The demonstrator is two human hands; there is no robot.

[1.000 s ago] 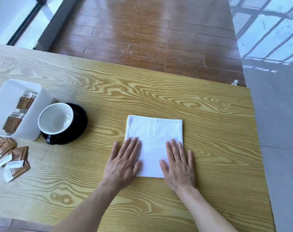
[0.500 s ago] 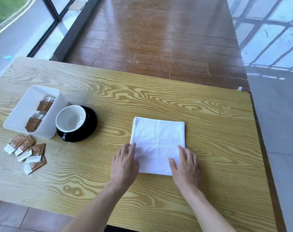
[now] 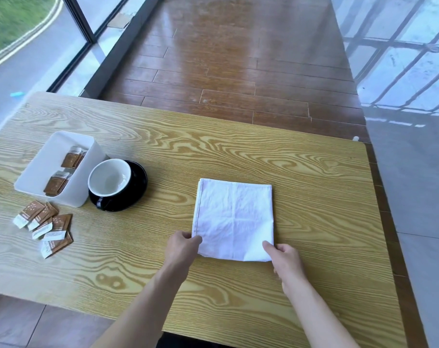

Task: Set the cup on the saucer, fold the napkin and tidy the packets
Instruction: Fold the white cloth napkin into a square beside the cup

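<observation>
A white napkin (image 3: 234, 218), folded into a square, lies flat on the wooden table (image 3: 313, 197). My left hand (image 3: 182, 249) pinches its near left corner and my right hand (image 3: 285, 259) pinches its near right corner. To the left, a black cup with a white inside (image 3: 109, 177) stands on a black saucer (image 3: 138, 183). Several brown packets (image 3: 46, 228) lie loose on the table in front of a white box (image 3: 44, 159), which holds more brown packets (image 3: 64, 172).
The table's far edge and right edge drop to a wooden floor (image 3: 238, 71) and grey tiles (image 3: 414, 197). Glass windows (image 3: 37, 33) stand at the far left.
Both hands slid back from lying flat on the napkin to its near edge, and their fingers closed on the two near corners. The view pulled back and to the left.
</observation>
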